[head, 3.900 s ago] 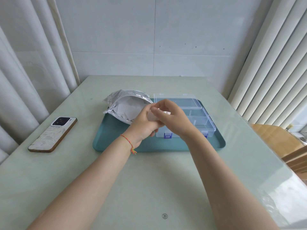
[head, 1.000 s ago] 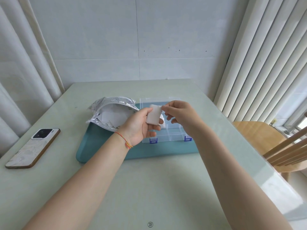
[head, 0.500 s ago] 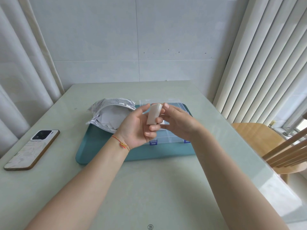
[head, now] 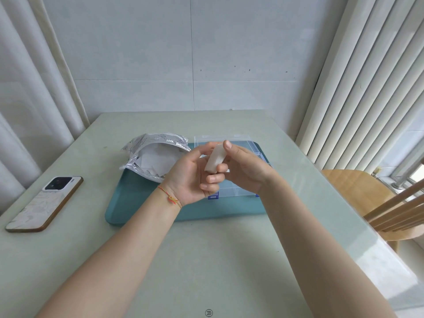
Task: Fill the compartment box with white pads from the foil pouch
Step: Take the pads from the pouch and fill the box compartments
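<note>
Both hands held one white pad (head: 215,159) above the tray. Left hand (head: 191,177) was palm-up, fingers curled round the pad's lower end, thumb reaching toward its upper end. Right hand (head: 244,169) closed on the pad from the right, thumb tip resting at the pad's top edge. Pad stood tilted, upper end leaning right and away from the camera.

Compartment box (head: 238,187), clear plastic with blue latches, sat on the teal tray (head: 146,203) directly behind and below the hands; lid was open and standing toward the wall. Box contents were hidden by the hands; could not tell how many pads lay inside.

Foil pouch (head: 151,152) lay at the tray's far left corner, mouth open toward the camera, more white pads visible inside.

A red-orange string bracelet (head: 171,198) was on the left wrist. Phone (head: 44,204) lay face-down on the table (head: 206,260), well left of the tray. Wooden chair (head: 367,198) stood at the table's right side.
</note>
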A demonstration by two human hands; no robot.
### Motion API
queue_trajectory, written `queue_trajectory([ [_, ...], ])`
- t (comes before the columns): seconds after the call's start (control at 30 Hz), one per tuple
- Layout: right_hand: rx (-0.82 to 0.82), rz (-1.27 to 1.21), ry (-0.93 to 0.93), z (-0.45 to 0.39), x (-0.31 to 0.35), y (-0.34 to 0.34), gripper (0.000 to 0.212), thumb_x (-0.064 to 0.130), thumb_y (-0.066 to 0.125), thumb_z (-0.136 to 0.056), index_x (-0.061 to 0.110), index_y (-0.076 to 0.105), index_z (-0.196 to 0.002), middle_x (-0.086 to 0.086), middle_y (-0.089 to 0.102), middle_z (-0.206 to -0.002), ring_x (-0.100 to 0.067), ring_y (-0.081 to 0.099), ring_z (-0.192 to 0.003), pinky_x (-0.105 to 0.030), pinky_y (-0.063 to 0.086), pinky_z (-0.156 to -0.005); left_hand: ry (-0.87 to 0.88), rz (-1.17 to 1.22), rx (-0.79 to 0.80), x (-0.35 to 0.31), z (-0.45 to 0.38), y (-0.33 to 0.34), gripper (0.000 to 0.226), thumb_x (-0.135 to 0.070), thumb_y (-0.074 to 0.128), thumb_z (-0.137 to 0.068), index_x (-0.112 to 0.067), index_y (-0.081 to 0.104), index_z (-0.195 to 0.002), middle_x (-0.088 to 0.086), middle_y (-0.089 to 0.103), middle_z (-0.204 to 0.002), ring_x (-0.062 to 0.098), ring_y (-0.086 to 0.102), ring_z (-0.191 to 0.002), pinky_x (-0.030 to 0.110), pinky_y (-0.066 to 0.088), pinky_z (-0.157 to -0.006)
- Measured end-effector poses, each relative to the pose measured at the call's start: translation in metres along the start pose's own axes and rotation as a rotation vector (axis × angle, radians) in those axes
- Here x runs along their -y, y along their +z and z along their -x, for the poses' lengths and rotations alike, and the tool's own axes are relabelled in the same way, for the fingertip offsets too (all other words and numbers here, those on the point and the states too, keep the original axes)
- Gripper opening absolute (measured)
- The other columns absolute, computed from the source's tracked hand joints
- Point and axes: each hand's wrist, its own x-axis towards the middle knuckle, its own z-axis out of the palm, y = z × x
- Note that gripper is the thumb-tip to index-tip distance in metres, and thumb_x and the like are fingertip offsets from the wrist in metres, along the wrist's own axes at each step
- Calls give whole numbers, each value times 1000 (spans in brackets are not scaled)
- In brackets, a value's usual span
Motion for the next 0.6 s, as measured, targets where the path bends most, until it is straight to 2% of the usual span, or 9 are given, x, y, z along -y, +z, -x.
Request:
queue_trajectory([
  [0.07, 1, 11, 13, -1, -1, 0, 60, 59, 73, -74, 9, 68, -105, -13, 57, -92, -24, 61, -91, -39, 51, -93, -3, 14, 5, 0, -1, -2, 33, -38, 45, -96, -15, 64, -81, 0, 50, -68, 10, 43, -45, 18, 27, -34],
  [0.17, -25, -17, 19, -3, -2, 0, 71, 61, 75, -70, 7, 63, -115, -13, 58, -86, -23, 64, -86, -40, 52, -90, 9, 34, -14, 1, -2, -4, 29, -31, 46, -92, -14, 67, -81, 0, 51, -67, 9, 43, -45, 17, 26, -34],
  [0.27, -105, -65, 45, -3, -1, 0, 61, 60, 61, -82, 13, 60, -119, -1, 59, -76, -19, 62, -80, -39, 51, -90, 65, 3, -125, 2, -4, -3, 22, -22, 44, -92, -13, 64, -94, 0, 56, -69, 10, 49, -49, 17, 30, -36],
  [0.37, -248, -36, 21, -3, -2, -2, 41, 47, 58, -94, 11, 61, -114, 0, 61, -81, -16, 59, -78, -34, 50, -85, 184, -93, -265, 3, -7, -5, 26, -20, 40, -100, -14, 65, -105, 3, 70, -85, 14, 66, -65, 19, 43, -44],
  [0.43, -313, 32, 7, -2, -2, -4, 38, 39, 63, -93, 7, 61, -113, -2, 61, -83, -17, 61, -81, -37, 51, -88, 235, -148, -304, 3, -9, -3, 26, -21, 40, -102, -17, 65, -106, 5, 72, -92, 17, 70, -76, 21, 48, -49],
  [0.5, -340, 112, 17, -2, -3, -4, 38, 33, 65, -92, 1, 61, -112, -8, 60, -89, -20, 60, -85, -38, 51, -89, 255, -202, -333, 3, -10, -1, 22, -23, 41, -103, -20, 63, -106, 7, 72, -93, 19, 71, -78, 22, 49, -51],
  [0.6, -360, 182, 32, -2, -3, -1, 36, 24, 64, -93, -7, 61, -110, -16, 61, -95, -24, 58, -87, -31, 52, -80, 219, -197, -320, 4, -12, 0, 25, -32, 41, -102, -19, 63, -106, 9, 70, -93, 21, 72, -80, 23, 50, -53],
])
